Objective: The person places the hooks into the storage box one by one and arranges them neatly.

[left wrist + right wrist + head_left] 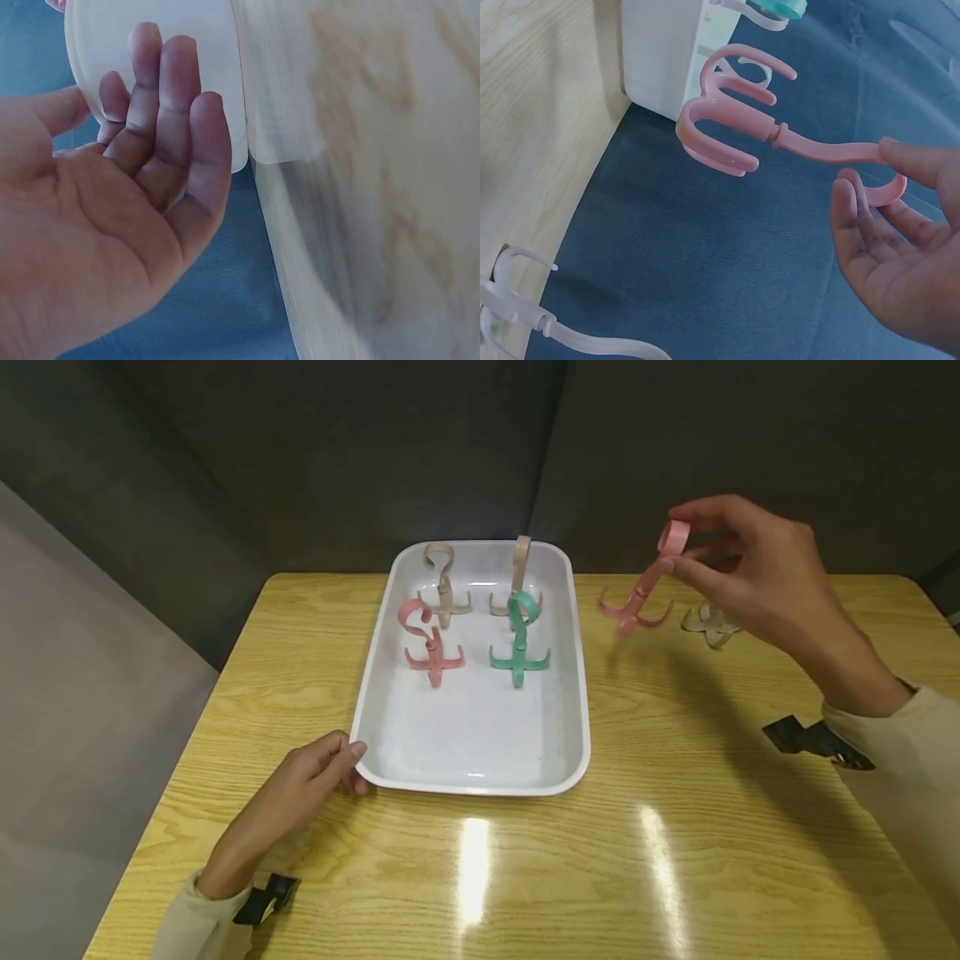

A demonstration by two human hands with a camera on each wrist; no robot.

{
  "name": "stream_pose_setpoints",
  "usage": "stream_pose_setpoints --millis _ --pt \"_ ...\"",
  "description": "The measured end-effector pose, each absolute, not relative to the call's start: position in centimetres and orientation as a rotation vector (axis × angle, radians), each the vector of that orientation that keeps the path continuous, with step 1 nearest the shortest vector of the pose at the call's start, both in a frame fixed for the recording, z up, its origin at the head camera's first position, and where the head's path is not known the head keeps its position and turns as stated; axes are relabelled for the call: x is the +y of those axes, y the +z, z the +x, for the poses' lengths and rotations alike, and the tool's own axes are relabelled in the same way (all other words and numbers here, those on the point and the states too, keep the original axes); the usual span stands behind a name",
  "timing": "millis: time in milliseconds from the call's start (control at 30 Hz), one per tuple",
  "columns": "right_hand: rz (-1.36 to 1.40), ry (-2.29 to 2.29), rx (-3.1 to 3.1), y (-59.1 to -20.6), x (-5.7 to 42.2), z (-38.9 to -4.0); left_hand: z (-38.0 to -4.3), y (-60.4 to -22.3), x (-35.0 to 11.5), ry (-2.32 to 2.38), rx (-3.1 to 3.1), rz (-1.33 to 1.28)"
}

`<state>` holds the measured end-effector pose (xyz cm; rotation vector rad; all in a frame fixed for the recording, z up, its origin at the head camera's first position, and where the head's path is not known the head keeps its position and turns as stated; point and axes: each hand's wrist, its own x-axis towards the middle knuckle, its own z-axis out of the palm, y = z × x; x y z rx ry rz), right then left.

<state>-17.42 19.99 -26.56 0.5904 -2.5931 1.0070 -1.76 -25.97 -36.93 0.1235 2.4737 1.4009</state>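
Note:
My right hand [757, 577] pinches a pink multi-prong hanging hook [637, 597] by its curved top, holding it in the air right of the tray; the right wrist view shows its prongs pointing away from the hand [907, 240]. With thumb on the rim and fingers beneath, my left hand [315, 777] grips the near left corner of a white tray [472, 789]. Inside the tray stand a pink hook [435, 662], a green hook [519, 660] and two beige hooks [445, 602]. In the left wrist view, the left hand's fingers [172, 105] are bent against the tray.
Another beige hook [711, 625] lies on the wooden table [675, 877], partly behind the right hand. A dark partition [375, 460] rises along the table's far edge. A grey surface [90, 693] borders the table on the left.

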Motion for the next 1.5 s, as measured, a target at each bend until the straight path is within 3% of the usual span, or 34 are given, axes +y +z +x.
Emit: stream_pose_setpoints --millis 1500 --pt "0.859 1.011 -2.545 -24.1 15.5 -13.7 -1.8 -36.9 -26.0 1.382 2.486 0.146"
